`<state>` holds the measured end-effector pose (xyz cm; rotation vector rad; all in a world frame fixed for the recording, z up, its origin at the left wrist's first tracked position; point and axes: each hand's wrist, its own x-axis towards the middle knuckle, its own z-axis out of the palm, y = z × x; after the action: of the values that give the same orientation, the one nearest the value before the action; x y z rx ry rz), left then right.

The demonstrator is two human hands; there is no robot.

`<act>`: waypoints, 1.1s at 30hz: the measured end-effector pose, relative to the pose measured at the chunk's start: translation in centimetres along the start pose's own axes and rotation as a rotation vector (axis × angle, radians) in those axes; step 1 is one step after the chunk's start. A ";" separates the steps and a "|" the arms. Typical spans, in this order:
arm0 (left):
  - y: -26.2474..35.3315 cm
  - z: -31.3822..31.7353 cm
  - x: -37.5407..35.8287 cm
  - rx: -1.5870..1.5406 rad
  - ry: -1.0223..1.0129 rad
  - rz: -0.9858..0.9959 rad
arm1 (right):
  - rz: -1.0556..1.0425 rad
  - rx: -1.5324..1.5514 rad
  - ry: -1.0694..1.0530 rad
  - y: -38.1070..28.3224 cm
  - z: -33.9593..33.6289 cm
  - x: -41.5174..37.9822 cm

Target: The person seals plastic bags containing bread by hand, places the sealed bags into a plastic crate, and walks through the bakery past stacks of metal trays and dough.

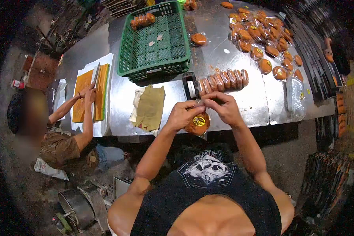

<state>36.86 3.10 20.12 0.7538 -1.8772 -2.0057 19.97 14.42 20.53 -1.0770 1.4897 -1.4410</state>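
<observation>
My left hand [183, 115] and my right hand [225, 109] meet at the table's front edge, thumbs and fingers pinched together. Between them they grip the top of a clear plastic bag that holds a round brown cake [198, 122] with a yellow and black label. The bagged cake hangs under my left hand. Just beyond my fingers is a black tape dispenser [190, 85] with a white roll. A row of several wrapped cakes [224, 81] stands on edge to its right.
A green crate [155, 43] holds a few wrapped cakes. Many bagged cakes [259, 31] lie at the back right, near clear plastic bags [294, 94]. Folded cloths [150, 108] lie left. A co-worker cuts a flat cake [82, 92] with a long knife at the left.
</observation>
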 end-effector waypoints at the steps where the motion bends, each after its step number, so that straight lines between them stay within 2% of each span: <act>1: 0.2 0.1 -0.2 0.043 0.019 -0.019 | -0.026 0.032 0.121 0.3 1.1 0.1; 3: 0.5 0.2 -0.7 0.129 0.062 -0.053 | -0.061 -0.120 0.271 0.2 2.1 -0.3; 4: 0.0 0.3 -0.9 0.111 0.086 0.021 | -0.078 -0.194 0.346 0.1 2.5 -0.5; 5: -0.8 0.3 -0.9 0.094 0.110 0.097 | -0.254 -0.430 0.366 0.8 2.7 -0.8; 7: -0.7 0.1 -1.5 0.016 0.117 0.213 | -0.333 -0.468 0.186 -0.9 2.4 -1.5; 8: -0.9 0.3 -1.6 -0.143 0.100 0.152 | -0.371 -0.488 0.096 -1.5 2.1 -1.9; 9: -1.4 0.6 -1.6 -0.302 0.081 0.089 | -0.389 -0.425 0.092 -1.4 1.9 -2.2; 10: -2.1 0.7 -1.6 -0.461 0.062 0.027 | -0.344 -0.396 0.112 -1.4 1.8 -2.5; 12: -3.4 0.2 -1.6 -0.391 -0.026 -0.079 | -0.261 -0.337 0.153 -1.0 2.1 -3.1; 14: -4.4 0.5 -1.2 -0.385 0.021 -0.173 | -0.301 -0.545 0.367 1.7 3.6 -3.7; 15: -4.4 0.7 -0.9 -0.340 0.053 -0.227 | -0.196 -0.544 0.357 2.5 4.3 -4.4; 16: -4.2 1.5 -0.9 -0.229 0.161 -0.189 | -0.092 -0.541 0.349 3.3 4.8 -4.8; 18: -5.6 2.3 -0.7 0.016 0.328 0.003 | 0.067 -0.202 0.299 6.1 5.9 -5.5; 21: -5.8 2.8 -1.7 0.170 0.340 0.256 | 0.228 0.376 0.156 6.8 7.4 -6.3; 23: -6.2 3.3 -1.5 -0.118 0.390 0.179 | 0.307 0.743 0.034 7.1 7.4 -6.6; 25: -6.2 4.2 -1.5 -0.289 0.418 0.052 | 0.151 0.430 0.264 9.1 8.0 -5.8; 27: -4.9 3.9 -2.5 -0.637 0.241 -0.084 | -0.010 0.183 0.428 9.6 8.3 -4.7; 28: -4.5 3.5 -2.8 -0.811 0.153 -0.148 | 0.027 0.086 0.395 9.7 7.5 -3.6; 29: -4.5 3.1 -3.0 -0.858 0.116 -0.158 | 0.066 -0.008 0.361 10.2 6.5 -2.4; 30: -6.1 2.4 -2.6 -0.886 0.212 -0.168 | 0.106 -0.104 0.325 10.9 5.6 -0.9; 32: -7.4 0.5 -3.1 -0.869 0.125 -0.181 | 0.213 -0.054 0.415 14.0 4.9 2.7; 33: -6.7 0.1 -3.4 -0.796 0.112 -0.160 | 0.249 -0.105 0.353 14.9 5.0 3.5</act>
<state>40.56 5.76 14.11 0.7544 -0.8313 -2.4614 22.70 9.38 5.44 -0.6870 1.8923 -1.4375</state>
